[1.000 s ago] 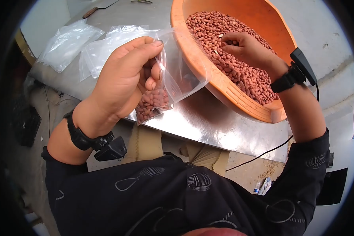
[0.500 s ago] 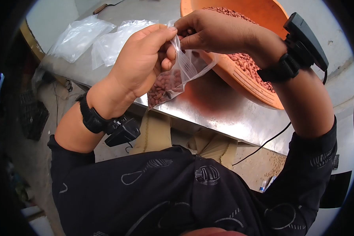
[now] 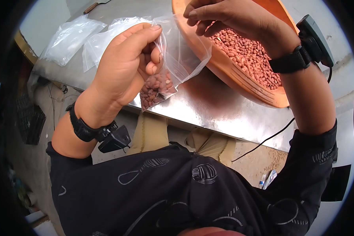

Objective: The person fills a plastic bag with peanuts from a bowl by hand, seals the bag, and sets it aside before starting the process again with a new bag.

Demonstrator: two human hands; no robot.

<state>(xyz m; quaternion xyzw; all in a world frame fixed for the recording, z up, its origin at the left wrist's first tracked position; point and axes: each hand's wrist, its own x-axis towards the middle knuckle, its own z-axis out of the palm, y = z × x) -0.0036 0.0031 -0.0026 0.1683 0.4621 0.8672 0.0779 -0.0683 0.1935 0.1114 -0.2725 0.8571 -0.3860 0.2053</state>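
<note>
While the left hand pinches a clear bag part-filled with peanuts, the right hand hovers half-curled over the peanut-filled orange bowl

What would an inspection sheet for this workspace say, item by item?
Surface: shiny metal table, bare along its front edge.
Job's things: clear bag, part filled with peanuts; orange bowl of peanuts on the table at right.
Clutter: empty bags at the table's far left; knife handle at the top edge.
Hands: left hand pinches the bag's mouth; right hand curled above the bowl beside the bag, what it holds cannot be told.
Cables: black cable runs below the table edge.
Surroundings: sandy floor; dark crate at left.
</note>
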